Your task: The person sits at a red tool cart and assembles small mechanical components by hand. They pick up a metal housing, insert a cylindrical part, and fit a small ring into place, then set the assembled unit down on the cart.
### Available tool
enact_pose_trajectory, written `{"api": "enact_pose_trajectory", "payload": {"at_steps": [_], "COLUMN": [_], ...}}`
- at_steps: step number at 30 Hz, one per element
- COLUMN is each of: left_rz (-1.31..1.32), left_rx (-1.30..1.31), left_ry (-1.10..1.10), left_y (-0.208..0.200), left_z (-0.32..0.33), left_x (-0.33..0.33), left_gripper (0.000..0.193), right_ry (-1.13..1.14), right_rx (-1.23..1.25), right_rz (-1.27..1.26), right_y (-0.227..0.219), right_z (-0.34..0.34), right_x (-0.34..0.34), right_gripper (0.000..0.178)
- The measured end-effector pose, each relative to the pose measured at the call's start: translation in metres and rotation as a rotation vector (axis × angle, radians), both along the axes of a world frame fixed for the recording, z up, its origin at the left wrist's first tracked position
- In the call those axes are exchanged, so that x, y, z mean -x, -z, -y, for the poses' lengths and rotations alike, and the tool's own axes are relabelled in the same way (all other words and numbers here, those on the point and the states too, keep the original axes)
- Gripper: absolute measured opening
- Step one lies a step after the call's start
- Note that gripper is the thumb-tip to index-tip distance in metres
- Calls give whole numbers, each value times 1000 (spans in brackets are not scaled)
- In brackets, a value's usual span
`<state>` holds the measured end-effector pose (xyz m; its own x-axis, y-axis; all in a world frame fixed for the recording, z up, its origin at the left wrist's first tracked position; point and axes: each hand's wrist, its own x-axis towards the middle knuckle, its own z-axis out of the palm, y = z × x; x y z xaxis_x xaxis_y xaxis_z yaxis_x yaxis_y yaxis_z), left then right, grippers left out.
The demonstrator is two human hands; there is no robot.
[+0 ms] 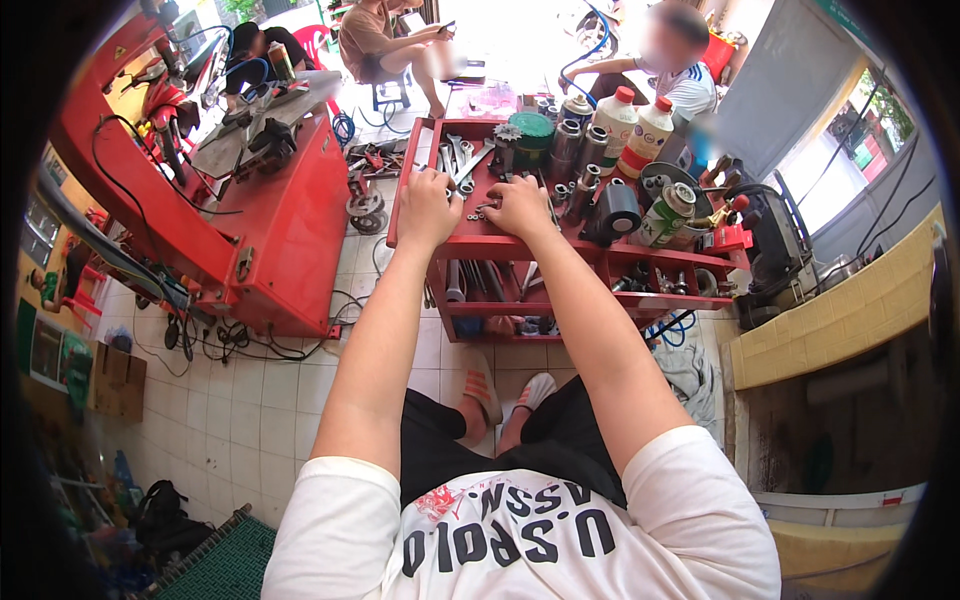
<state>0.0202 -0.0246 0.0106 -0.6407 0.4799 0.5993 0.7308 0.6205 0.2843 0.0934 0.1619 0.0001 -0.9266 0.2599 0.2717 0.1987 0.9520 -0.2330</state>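
Both my hands reach over the left end of a red metal tool cart (468,240). My left hand (428,208) is closed near the cart's left edge, with a bit of metal showing at its fingers. Just beyond it lie several metal wrenches (467,160). My right hand (520,207) is curled low over the tray, thumb and fingers drawn together at a small metal piece I cannot make out. Small nuts (472,217) lie on the tray between the hands. Ahead of my right hand stand a toothed gear (507,133) and a green round tin (533,130).
Right on the cart stand sockets (582,190), white bottles with red caps (652,130), a spray can (666,215) and a dark cylinder (616,208). A red machine (285,230) with a metal top stands left. Other people sit beyond, one (392,45) on a low stool.
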Motion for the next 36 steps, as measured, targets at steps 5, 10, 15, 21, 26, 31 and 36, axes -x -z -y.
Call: {"api": "enact_pose_trajectory", "payload": {"at_steps": [5,10,15,21,26,31,36], "left_rz": [6,14,8,38,27,49,67], "left_rx": [0,-24,-55,-36,-43,-68,8], "left_ry": [16,22,43,30,24,28,-14], "left_y": [-1,-1,-3,-5,-1,1,1], "left_z": [-1,2,1,0,2,0,-1], "left_x": [-2,-1,-3,-4,-1,0,3], "left_gripper": [20,18,16,16,15,16,18], "right_ry": [-7,-63,-64,-41,-39,-16,-82], "right_rx": [-50,-39,-46,-56,-49,-27,-14], "right_rz": [-21,31,-2,-38,-41,-125,27], "right_y": [11,6,11,18,15,10,2], "right_z": [-7,-4,-7,-12,-7,-4,-8], "right_x": [4,2,4,8,7,8,3], "right_gripper": [29,28,26,23,23,23,36]}}
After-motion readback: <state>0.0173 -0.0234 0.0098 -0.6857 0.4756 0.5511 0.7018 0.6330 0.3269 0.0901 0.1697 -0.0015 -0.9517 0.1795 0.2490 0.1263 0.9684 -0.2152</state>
